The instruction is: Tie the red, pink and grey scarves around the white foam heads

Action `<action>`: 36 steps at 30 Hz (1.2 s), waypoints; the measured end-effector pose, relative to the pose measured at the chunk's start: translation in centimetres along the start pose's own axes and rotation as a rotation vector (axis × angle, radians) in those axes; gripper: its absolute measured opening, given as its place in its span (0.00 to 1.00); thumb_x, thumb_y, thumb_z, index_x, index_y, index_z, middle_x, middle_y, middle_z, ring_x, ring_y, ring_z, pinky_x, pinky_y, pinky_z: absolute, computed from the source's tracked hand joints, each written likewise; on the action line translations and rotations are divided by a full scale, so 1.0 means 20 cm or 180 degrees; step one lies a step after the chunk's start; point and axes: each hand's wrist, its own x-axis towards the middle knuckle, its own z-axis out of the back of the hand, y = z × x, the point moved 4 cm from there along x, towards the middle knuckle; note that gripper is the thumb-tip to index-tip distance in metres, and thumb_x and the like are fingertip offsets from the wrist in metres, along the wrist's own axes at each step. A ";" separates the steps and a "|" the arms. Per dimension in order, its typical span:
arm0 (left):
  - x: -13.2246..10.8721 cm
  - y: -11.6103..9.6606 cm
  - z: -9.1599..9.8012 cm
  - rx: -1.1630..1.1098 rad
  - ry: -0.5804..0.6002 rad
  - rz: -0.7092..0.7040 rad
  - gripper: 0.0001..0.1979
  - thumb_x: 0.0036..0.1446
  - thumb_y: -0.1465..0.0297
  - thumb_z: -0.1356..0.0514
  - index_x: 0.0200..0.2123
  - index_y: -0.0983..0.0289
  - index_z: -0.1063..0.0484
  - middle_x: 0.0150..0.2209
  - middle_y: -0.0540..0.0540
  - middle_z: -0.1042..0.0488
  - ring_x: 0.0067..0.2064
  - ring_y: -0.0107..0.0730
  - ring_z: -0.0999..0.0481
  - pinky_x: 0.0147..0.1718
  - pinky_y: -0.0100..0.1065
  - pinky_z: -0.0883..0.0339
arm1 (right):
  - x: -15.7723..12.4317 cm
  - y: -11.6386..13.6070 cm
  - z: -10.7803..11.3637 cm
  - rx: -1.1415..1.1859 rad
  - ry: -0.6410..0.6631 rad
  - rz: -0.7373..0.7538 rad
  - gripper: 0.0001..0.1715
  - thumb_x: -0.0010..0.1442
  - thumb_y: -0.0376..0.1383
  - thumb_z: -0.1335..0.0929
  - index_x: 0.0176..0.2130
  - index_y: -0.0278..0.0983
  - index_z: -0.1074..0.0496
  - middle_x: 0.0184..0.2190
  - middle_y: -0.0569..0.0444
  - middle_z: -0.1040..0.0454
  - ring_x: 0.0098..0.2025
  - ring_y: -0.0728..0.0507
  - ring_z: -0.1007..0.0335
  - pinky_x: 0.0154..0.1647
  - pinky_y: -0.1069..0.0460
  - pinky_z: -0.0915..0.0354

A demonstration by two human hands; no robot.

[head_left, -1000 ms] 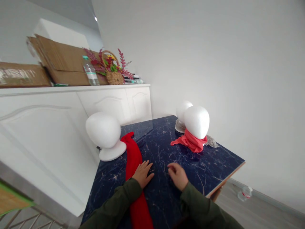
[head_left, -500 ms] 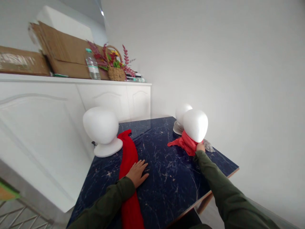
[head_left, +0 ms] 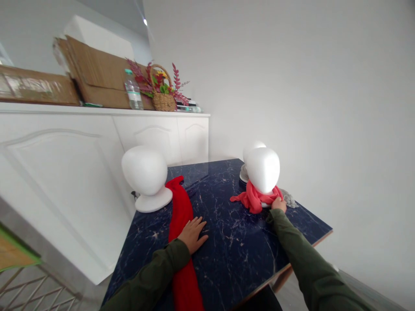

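A long red scarf (head_left: 180, 220) lies along the dark blue marble table (head_left: 233, 246). My left hand (head_left: 193, 233) rests flat on the table, fingers spread, touching the scarf's edge. A white foam head (head_left: 263, 169) stands at the right with a coral scarf (head_left: 254, 199) wrapped round its neck. My right hand (head_left: 279, 204) is closed at that head's base, gripping the coral scarf. Another white foam head (head_left: 145, 175) stands at the left, beside the red scarf's far end.
A third white foam head (head_left: 251, 149) stands behind the right one, and a grey cloth (head_left: 288, 199) lies beside it. A white sideboard (head_left: 97, 147) at the left carries cardboard (head_left: 94, 82), a water bottle (head_left: 133, 91) and a flower basket (head_left: 162, 97).
My right hand left the table's middle, reached to the right foam head and closed on the coral scarf at its base. My left hand stayed flat by the red scarf.
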 end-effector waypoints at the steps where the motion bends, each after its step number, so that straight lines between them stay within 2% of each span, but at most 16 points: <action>1: 0.00 0.00 0.00 -0.0018 -0.0008 -0.0002 0.26 0.52 0.57 0.51 0.52 0.64 0.40 0.56 0.62 0.44 0.58 0.47 0.48 0.53 0.49 0.53 | -0.01 0.00 0.00 0.0055 0.0006 -0.0025 0.14 0.61 0.38 0.40 0.40 0.30 0.35 0.37 0.46 0.33 0.39 0.42 0.36 0.42 0.45 0.40; 6: 0.00 0.01 0.00 -0.0057 -0.0033 0.0012 0.26 0.51 0.57 0.50 0.52 0.63 0.40 0.56 0.62 0.43 0.58 0.46 0.47 0.53 0.49 0.53 | -0.06 0.00 0.01 0.0395 0.0129 -0.0162 0.13 0.52 0.34 0.40 0.34 0.30 0.31 0.28 0.45 0.30 0.38 0.39 0.34 0.40 0.47 0.38; 10: 0.00 0.00 0.01 -0.0100 -0.0053 0.0012 0.26 0.52 0.57 0.51 0.52 0.63 0.40 0.56 0.61 0.43 0.58 0.46 0.47 0.53 0.49 0.53 | -0.19 -0.02 0.00 0.0849 0.0187 -0.0289 0.14 0.49 0.34 0.40 0.34 0.30 0.32 0.30 0.44 0.30 0.36 0.39 0.33 0.34 0.49 0.35; 13: -0.02 -0.02 0.06 -0.0243 -0.0235 -0.0200 0.25 0.53 0.57 0.52 0.52 0.63 0.41 0.55 0.60 0.41 0.57 0.42 0.45 0.54 0.49 0.55 | -0.38 -0.03 -0.03 0.1310 0.0393 -0.0416 0.21 0.50 0.37 0.43 0.42 0.29 0.37 0.33 0.43 0.31 0.33 0.40 0.32 0.25 0.50 0.33; 15: -0.03 -0.05 0.09 -0.0360 -0.0386 -0.0448 0.25 0.52 0.57 0.52 0.51 0.63 0.41 0.53 0.60 0.39 0.55 0.40 0.42 0.55 0.48 0.56 | -0.55 -0.03 -0.07 0.1585 0.0583 -0.0448 0.23 0.50 0.37 0.43 0.45 0.30 0.40 0.34 0.46 0.31 0.32 0.41 0.31 0.23 0.51 0.32; 17: -0.05 -0.10 0.12 -0.0497 -0.0505 -0.0659 0.29 0.49 0.55 0.49 0.52 0.64 0.42 0.52 0.61 0.38 0.54 0.40 0.40 0.55 0.46 0.54 | -0.72 -0.03 -0.10 0.1877 0.0879 -0.0447 0.23 0.50 0.38 0.43 0.46 0.33 0.40 0.33 0.49 0.30 0.31 0.43 0.31 0.23 0.52 0.32; 20: -0.06 -0.19 0.16 -0.0726 -0.0693 -0.0763 0.40 0.40 0.52 0.42 0.54 0.68 0.46 0.52 0.64 0.40 0.54 0.45 0.41 0.52 0.44 0.46 | -0.96 -0.02 -0.13 0.2194 0.1349 -0.0475 0.21 0.49 0.40 0.41 0.43 0.35 0.39 0.30 0.51 0.30 0.29 0.43 0.31 0.21 0.52 0.33; 21: -0.07 -0.21 0.17 -0.0810 -0.0825 -0.0738 0.41 0.40 0.52 0.41 0.54 0.69 0.47 0.53 0.65 0.41 0.55 0.45 0.42 0.52 0.43 0.46 | -1.01 -0.02 -0.13 0.2256 0.1457 -0.0481 0.21 0.49 0.41 0.41 0.42 0.35 0.38 0.30 0.51 0.30 0.29 0.42 0.31 0.20 0.52 0.33; 23: -0.07 -0.23 0.19 -0.1005 -0.1104 -0.0686 0.35 0.45 0.57 0.43 0.54 0.68 0.47 0.53 0.64 0.41 0.56 0.44 0.44 0.53 0.43 0.48 | -1.08 -0.01 -0.12 0.2380 0.1606 -0.0382 0.21 0.49 0.42 0.39 0.42 0.35 0.38 0.33 0.49 0.30 0.32 0.41 0.31 0.24 0.51 0.32; 25: -0.07 -0.20 0.21 -0.1314 -0.1295 -0.0613 0.24 0.51 0.63 0.48 0.51 0.66 0.42 0.51 0.61 0.39 0.55 0.41 0.43 0.54 0.42 0.49 | -1.09 0.01 -0.11 0.2535 0.1699 -0.0229 0.24 0.49 0.43 0.38 0.45 0.35 0.39 0.39 0.48 0.31 0.38 0.41 0.32 0.30 0.50 0.31; 27: -0.06 -0.11 0.21 -0.1752 -0.1447 -0.0338 0.18 0.54 0.65 0.51 0.46 0.66 0.37 0.48 0.59 0.35 0.52 0.40 0.39 0.53 0.42 0.46 | -1.06 0.01 -0.09 0.2618 0.1741 -0.0183 0.26 0.48 0.43 0.38 0.47 0.35 0.40 0.42 0.47 0.32 0.41 0.40 0.34 0.33 0.50 0.32; 29: -0.04 0.02 0.19 -0.2362 -0.1677 0.0264 0.16 0.54 0.64 0.51 0.44 0.66 0.36 0.44 0.58 0.32 0.47 0.40 0.34 0.47 0.43 0.39 | -1.00 -0.01 -0.07 0.2612 0.1789 -0.0271 0.28 0.47 0.42 0.37 0.47 0.35 0.40 0.42 0.48 0.32 0.40 0.40 0.33 0.31 0.50 0.32; 32: -0.01 0.19 0.13 -0.3387 -0.1779 0.1202 0.17 0.52 0.61 0.49 0.42 0.66 0.37 0.37 0.57 0.30 0.36 0.37 0.28 0.31 0.40 0.30 | -0.92 -0.07 -0.05 0.2454 0.1858 -0.0460 0.26 0.45 0.41 0.36 0.45 0.35 0.38 0.39 0.49 0.30 0.36 0.40 0.32 0.28 0.50 0.32; 34: 0.01 0.25 0.09 -0.3866 -0.1746 0.1481 0.17 0.52 0.61 0.49 0.42 0.66 0.38 0.35 0.57 0.30 0.32 0.34 0.28 0.26 0.37 0.30 | -0.87 -0.11 -0.04 0.2279 0.1897 -0.0500 0.25 0.45 0.41 0.35 0.44 0.34 0.36 0.36 0.49 0.29 0.34 0.40 0.32 0.27 0.50 0.33; 36: 0.02 0.27 0.07 -0.4174 -0.1818 0.1526 0.15 0.53 0.63 0.49 0.41 0.66 0.39 0.36 0.57 0.30 0.32 0.31 0.27 0.27 0.36 0.30 | -0.82 -0.12 -0.02 0.2151 0.2033 -0.0218 0.24 0.46 0.41 0.35 0.43 0.33 0.35 0.35 0.49 0.29 0.36 0.40 0.32 0.30 0.49 0.33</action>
